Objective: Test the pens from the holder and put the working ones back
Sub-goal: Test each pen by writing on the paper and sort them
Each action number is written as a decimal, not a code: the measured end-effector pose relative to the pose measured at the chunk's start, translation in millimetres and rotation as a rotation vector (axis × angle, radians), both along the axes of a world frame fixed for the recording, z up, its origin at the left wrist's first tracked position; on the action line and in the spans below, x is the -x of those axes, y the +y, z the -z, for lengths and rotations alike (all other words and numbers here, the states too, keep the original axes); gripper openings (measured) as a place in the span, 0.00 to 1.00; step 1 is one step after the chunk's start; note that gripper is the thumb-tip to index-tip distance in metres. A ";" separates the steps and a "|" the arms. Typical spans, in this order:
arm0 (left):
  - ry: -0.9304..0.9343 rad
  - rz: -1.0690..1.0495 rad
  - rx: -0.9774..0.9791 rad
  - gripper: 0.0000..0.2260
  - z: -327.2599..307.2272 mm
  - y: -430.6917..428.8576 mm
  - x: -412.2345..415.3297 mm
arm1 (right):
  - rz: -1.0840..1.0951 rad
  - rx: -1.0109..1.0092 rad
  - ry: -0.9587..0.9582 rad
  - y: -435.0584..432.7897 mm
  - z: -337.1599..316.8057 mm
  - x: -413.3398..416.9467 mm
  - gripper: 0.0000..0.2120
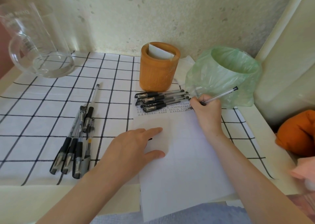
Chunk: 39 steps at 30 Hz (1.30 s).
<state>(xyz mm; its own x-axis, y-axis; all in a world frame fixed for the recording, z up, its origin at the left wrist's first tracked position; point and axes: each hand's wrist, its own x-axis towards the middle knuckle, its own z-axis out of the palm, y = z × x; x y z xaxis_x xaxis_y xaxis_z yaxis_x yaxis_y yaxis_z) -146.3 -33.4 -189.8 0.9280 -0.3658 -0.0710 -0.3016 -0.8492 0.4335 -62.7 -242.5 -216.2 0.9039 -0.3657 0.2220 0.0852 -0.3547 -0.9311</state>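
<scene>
clear plastic with a black end plug: that was the gel pen [219,95] under test. the fingers [196,101] of the right hand [205,111] pinched it, tip down on the top right corner of the white paper sheet [184,164], at the end of rows of small scribbled marks. its long axis ran from the tip, low and left, up and to the right across the green bag-lined bin [225,73]. the left hand [136,145] lay flat on the sheet, fingers straight and released, grasping nothing, pinning the paper to the table [25,198].

the brown wooden pen holder [158,70] stood up and to the left of the writing hand. between them a bundle of black-grip pens [162,101] lay side by side across the sheet's top edge, just beside the pen's tip. only a white folded card showed inside the holder, no pens. the right hand was plainly the nearer to it.

a second bunch of pens [75,143] lay well apart on the checked cloth [42,96], left of the left hand, with a single clear pen [93,96] beyond it. which pile held the working ones could not be told. if this pen wrote, its way back likely led forward and left over the bundle, and it would need tipping upright to drop in.
</scene>
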 end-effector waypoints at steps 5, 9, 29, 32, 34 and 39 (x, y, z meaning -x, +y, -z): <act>0.000 -0.004 0.000 0.27 -0.3 0.5 0.3 | 0.000 -0.014 -0.003 0.6 -1.1 0.7 0.15; 0.001 -0.006 0.005 0.27 -0.8 -0.5 0.8 | -0.014 -0.031 0.005 0.1 -1.8 0.8 0.16; 0.001 -0.008 0.017 0.27 3.8 0.5 -0.4 | -0.024 -0.028 -0.016 -1.9 0.7 -1.7 0.18; -0.002 -0.010 0.014 0.27 3.7 0.0 -0.2 | -0.018 -0.027 -0.029 -1.4 0.6 -1.2 0.16; -0.006 -0.008 0.012 0.27 3.8 -0.1 0.0 | -0.012 -0.031 -0.033 -1.9 0.6 -0.9 0.15; -0.010 -0.013 0.007 0.26 3.6 0.5 0.8 | -0.005 -0.034 -0.018 -1.3 0.4 -0.8 0.16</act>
